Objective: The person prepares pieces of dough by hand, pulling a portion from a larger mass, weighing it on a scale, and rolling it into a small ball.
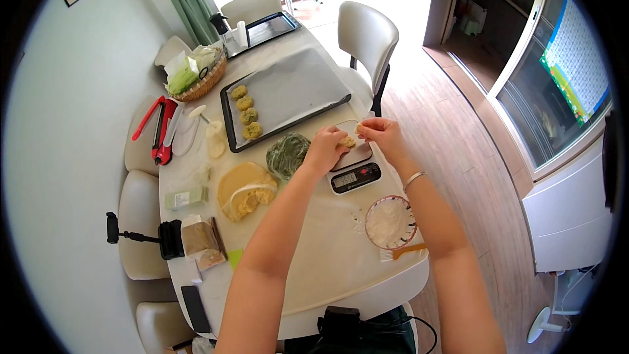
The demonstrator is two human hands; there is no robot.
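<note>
Four dough balls (pixel 248 116), one scale (pixel 354 178)

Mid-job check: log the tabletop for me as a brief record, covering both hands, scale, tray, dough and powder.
Left hand: holding a yellowish dough piece over the scale
Right hand: fingers pinched on what looks like a small dough bit
Scale: display showing digits
Tray: paper-lined, four dough balls along its left side
Yellow dough: left of the scale
Wrapped green mass: between tray and left forearm
Bowl: holds white powder; brush beside it
</note>
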